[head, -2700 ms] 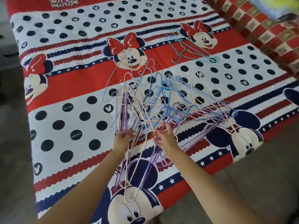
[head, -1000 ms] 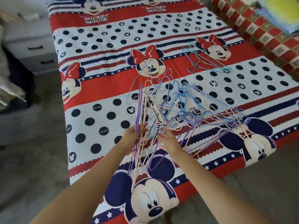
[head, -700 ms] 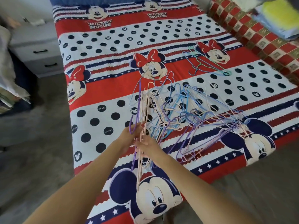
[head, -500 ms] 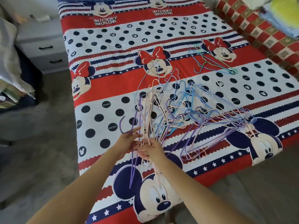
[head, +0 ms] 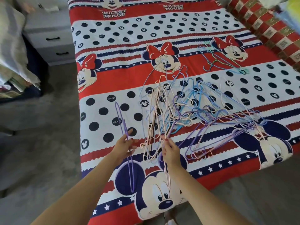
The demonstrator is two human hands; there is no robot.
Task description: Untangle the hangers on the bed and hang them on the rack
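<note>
Purple wire hanger point(head: 123, 127) pinched in left hand point(head: 124, 146), clear of the tangle; pink hanger point(head: 165, 161) gripped by right hand point(head: 170, 151) at tangled hanger pile point(head: 203, 111). Pile lies on the bed point(head: 103, 75).

Bed cover point(head: 113, 75): banded in red, white and navy, with black dots on the white bands, white stars on the navy stripes, and cartoon mouse figures printed throughout; red bows are noted on several figures.

Purple hanger point(head: 123, 127), at 8 o'clock of the pile: uniformly lilac.

Hanger pile point(head: 186, 111): mixed pastel colours are recorded, namely cream, pale pink, light blue and purple.

Separate hangers point(head: 219, 62), at 1 o'clock of the pile: mint green and blue.

Bolster point(head: 267, 30), at 2 o'clock: chequered in red, white and olive-gold.

Drawer unit point(head: 48, 38), at 10 o'clock: pale grey with black handles.

Floor point(head: 40, 143): grey.

Red nail polish is seen on the fingers point(head: 166, 140) of the right hand point(head: 170, 151).
</note>
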